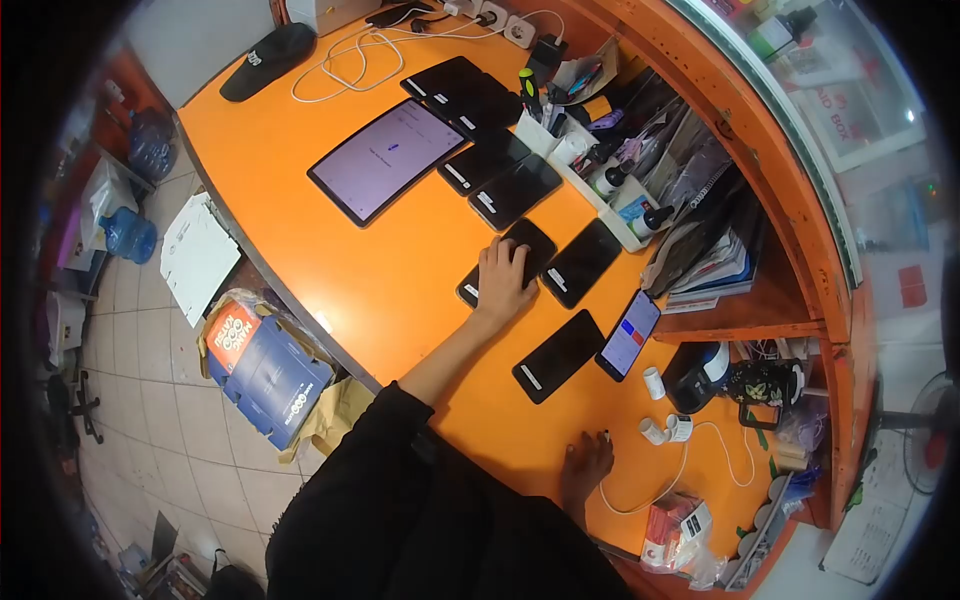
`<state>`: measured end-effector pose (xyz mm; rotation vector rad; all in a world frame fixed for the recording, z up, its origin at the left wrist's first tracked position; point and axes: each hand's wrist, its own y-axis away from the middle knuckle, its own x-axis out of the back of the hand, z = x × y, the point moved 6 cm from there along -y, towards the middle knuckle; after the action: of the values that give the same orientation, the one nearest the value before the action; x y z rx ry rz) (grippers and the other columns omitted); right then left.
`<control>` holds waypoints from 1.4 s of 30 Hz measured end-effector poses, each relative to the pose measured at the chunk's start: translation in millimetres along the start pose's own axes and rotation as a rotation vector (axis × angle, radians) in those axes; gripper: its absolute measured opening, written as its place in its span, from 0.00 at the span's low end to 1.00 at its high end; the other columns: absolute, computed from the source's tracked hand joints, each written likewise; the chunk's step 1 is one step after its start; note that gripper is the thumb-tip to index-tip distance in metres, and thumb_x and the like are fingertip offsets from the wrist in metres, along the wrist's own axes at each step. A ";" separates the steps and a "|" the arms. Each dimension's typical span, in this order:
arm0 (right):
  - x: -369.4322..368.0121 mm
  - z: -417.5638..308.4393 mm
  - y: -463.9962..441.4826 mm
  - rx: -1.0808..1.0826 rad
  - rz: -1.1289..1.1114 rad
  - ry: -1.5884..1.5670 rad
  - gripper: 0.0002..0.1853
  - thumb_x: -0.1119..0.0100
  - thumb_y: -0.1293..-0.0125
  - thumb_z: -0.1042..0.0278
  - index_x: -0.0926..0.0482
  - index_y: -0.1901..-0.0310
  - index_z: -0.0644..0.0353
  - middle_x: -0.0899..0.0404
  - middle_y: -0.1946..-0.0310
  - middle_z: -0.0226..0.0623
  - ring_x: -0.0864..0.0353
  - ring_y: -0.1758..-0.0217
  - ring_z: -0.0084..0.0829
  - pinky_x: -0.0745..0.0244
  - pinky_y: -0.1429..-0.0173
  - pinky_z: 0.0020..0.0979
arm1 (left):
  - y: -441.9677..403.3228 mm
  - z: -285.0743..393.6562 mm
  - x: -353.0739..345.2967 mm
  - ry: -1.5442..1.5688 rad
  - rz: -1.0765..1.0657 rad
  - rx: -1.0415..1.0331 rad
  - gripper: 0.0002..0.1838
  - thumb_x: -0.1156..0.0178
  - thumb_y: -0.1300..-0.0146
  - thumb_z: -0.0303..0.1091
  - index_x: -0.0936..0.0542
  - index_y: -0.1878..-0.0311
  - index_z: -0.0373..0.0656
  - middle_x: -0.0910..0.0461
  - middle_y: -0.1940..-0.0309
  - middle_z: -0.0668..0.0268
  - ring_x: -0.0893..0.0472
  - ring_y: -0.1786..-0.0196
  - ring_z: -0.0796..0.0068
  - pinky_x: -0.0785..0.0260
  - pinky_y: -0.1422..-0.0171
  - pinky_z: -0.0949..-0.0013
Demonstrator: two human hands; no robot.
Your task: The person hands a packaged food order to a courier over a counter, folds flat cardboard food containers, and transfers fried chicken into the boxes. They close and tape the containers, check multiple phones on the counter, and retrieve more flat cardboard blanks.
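Observation:
My left hand [508,280] reaches across a black smartphone [535,240] lying on the orange desk [400,290], its fingers curled over the phone toward the far edge. A small white label shows at one end of the phone. Beside it lie another dark smartphone [582,262] and, closer to me, a third [557,357], each with a similar label. My right hand [587,468] is near the front edge of the desk with its fingers bent; a small pale tip shows at the fingertips, too small to name. A phone with a lit screen [628,335] lies to the right.
A large tablet [388,160] with a lit screen and several dark devices lie farther back. White paper rolls [653,383], a cable [683,470] and a red box [675,530] are at right. A black cap [268,62] is at the far left, an organizer [590,190] along the back.

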<state>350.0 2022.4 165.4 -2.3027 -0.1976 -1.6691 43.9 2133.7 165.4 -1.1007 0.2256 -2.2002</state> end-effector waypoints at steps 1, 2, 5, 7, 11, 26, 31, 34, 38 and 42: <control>1.9 -2.5 -0.5 0.017 0.008 0.028 0.17 0.49 0.51 0.61 0.31 0.58 0.56 0.40 0.51 0.42 0.48 0.45 0.44 0.55 0.45 0.45 | 0.5 2.6 2.0 -0.003 -0.002 -0.002 0.28 0.41 0.68 0.37 0.34 0.59 0.40 0.39 0.61 0.54 0.41 0.51 0.51 0.50 0.50 0.56; 2.8 -4.3 -0.9 0.037 0.016 0.055 0.17 0.51 0.50 0.60 0.31 0.59 0.58 0.40 0.52 0.44 0.46 0.47 0.45 0.53 0.46 0.44 | 1.7 6.7 3.8 -0.035 0.003 -0.002 0.29 0.41 0.68 0.36 0.35 0.58 0.40 0.39 0.60 0.53 0.41 0.51 0.51 0.51 0.49 0.56; 1.8 -4.1 -1.3 0.048 0.030 0.062 0.17 0.51 0.50 0.60 0.31 0.59 0.58 0.40 0.52 0.43 0.47 0.47 0.46 0.54 0.46 0.44 | 1.4 18.5 12.0 -0.066 0.030 -0.015 0.29 0.41 0.64 0.36 0.37 0.55 0.39 0.39 0.57 0.52 0.40 0.52 0.54 0.48 0.49 0.58; 1.8 -3.5 -0.7 0.038 0.030 0.048 0.17 0.51 0.50 0.60 0.31 0.59 0.58 0.40 0.52 0.43 0.47 0.47 0.46 0.54 0.46 0.44 | -4.5 17.0 12.9 0.201 -0.035 0.038 0.26 0.44 0.60 0.35 0.37 0.55 0.39 0.37 0.60 0.53 0.36 0.54 0.56 0.44 0.51 0.61; 0.4 0.6 0.3 0.017 0.007 0.014 0.18 0.50 0.51 0.59 0.31 0.58 0.55 0.41 0.51 0.41 0.48 0.44 0.43 0.58 0.43 0.45 | -50.7 -15.9 9.0 0.232 -0.014 0.044 0.22 0.46 0.57 0.34 0.36 0.56 0.39 0.33 0.65 0.55 0.34 0.57 0.56 0.41 0.55 0.62; -2.0 4.1 0.6 -0.015 -0.032 0.021 0.18 0.49 0.53 0.60 0.31 0.58 0.54 0.42 0.50 0.40 0.50 0.43 0.43 0.59 0.43 0.45 | -112.6 -48.9 -34.4 -0.220 -0.119 -0.123 0.35 0.45 0.67 0.49 0.34 0.54 0.36 0.40 0.51 0.52 0.44 0.44 0.59 0.58 0.39 0.62; -1.6 2.2 0.3 0.005 -0.023 0.022 0.18 0.49 0.52 0.61 0.31 0.58 0.54 0.42 0.50 0.40 0.50 0.43 0.43 0.59 0.43 0.46 | -113.8 -45.7 -35.0 -0.168 -0.076 -0.055 0.31 0.46 0.66 0.45 0.34 0.57 0.36 0.39 0.52 0.52 0.44 0.44 0.59 0.59 0.38 0.61; -1.5 1.7 -0.7 -0.002 -0.031 0.035 0.18 0.49 0.52 0.60 0.31 0.58 0.55 0.41 0.50 0.40 0.50 0.43 0.43 0.59 0.43 0.46 | -113.8 -44.3 -39.8 -0.166 -0.031 -0.052 0.30 0.47 0.67 0.44 0.34 0.58 0.35 0.39 0.53 0.52 0.44 0.45 0.58 0.58 0.39 0.60; -3.7 5.3 1.0 -0.010 -0.033 0.043 0.18 0.49 0.52 0.60 0.31 0.58 0.55 0.41 0.50 0.40 0.50 0.43 0.44 0.59 0.43 0.46 | -113.9 -43.1 -40.0 -0.190 -0.023 -0.051 0.31 0.47 0.67 0.44 0.34 0.57 0.35 0.38 0.56 0.50 0.42 0.46 0.55 0.56 0.41 0.59; -2.2 3.4 -0.4 -0.013 -0.022 0.038 0.18 0.49 0.52 0.59 0.31 0.58 0.55 0.41 0.50 0.40 0.49 0.44 0.44 0.59 0.43 0.46 | -116.5 -46.1 -27.9 -0.167 -0.011 -0.093 0.30 0.48 0.63 0.47 0.34 0.56 0.37 0.37 0.56 0.52 0.41 0.47 0.57 0.55 0.41 0.60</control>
<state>352.3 2024.0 162.4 -2.2845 -0.2050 -1.7276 -35.5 2234.6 167.3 -1.3321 0.2520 -2.1118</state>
